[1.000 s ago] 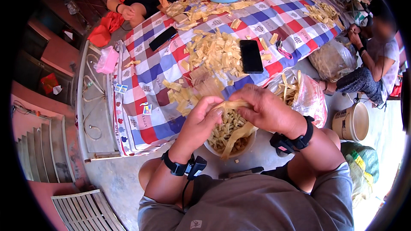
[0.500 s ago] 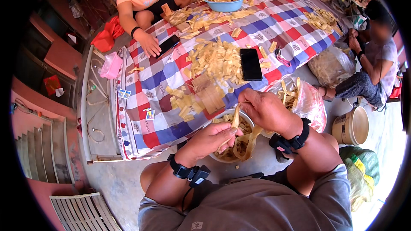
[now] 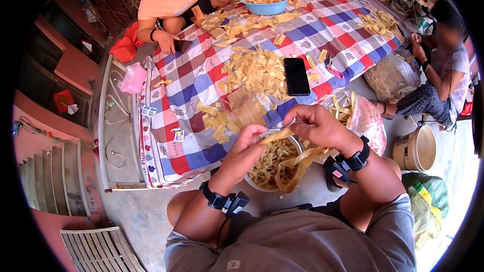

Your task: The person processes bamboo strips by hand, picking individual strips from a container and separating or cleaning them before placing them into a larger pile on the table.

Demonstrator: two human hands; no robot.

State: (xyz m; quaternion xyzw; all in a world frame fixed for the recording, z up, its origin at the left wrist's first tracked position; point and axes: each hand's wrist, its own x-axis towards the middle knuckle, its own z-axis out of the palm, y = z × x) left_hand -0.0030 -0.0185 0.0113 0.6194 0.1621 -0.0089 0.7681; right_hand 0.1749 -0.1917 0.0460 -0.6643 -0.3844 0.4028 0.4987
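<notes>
A pale-yellow, flat dried strip stretches between my two hands above a white bowl. My left hand grips its left end, fingers curled round it. The other end is pinched in my right hand, thumb against fingers. Below them a long, wider yellow strip trails down into the bowl, over many small knotted yellow pieces. What the strips are made of I cannot tell.
On the checked cloth lie heaped short strips and a black phone. A blue basin of strips stands farther back. Beside my right arm are a plastic bag and a bucket. Two people sit around the table.
The strip has swung from upright to nearly level as my left hand rose and my hands spread. Across the table, a person's hand has drawn a second phone back and tilted it up.
</notes>
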